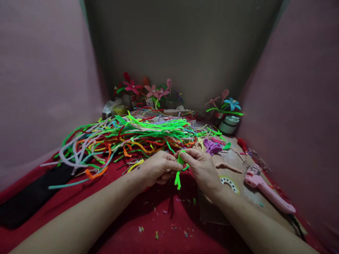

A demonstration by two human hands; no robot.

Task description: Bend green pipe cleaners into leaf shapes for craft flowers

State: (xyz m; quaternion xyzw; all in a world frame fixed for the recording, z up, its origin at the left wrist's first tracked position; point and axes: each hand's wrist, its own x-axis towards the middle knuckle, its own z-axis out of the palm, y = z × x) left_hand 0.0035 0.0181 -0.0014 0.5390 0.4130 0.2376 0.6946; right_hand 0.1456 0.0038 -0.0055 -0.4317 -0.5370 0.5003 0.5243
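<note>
Between my two hands is a bright green pipe cleaner (178,179), bent into a loop at the top with its ends hanging down. My left hand (161,167) pinches it from the left side. From the right, the thumb and fingers of my right hand (200,167) close on its upper part. Both hands are above the red cloth (159,229), in front of a large heap of coloured pipe cleaners (148,130). My fingers hide part of the green piece.
Purple petals (212,146) and a pink hot glue gun (267,192) lie on a cardboard sheet (249,204) at right. Pipe-cleaner flowers (152,91) stand at the back, with a blue flower (232,103) above a pale pot (229,124). A black strip (34,192) lies left.
</note>
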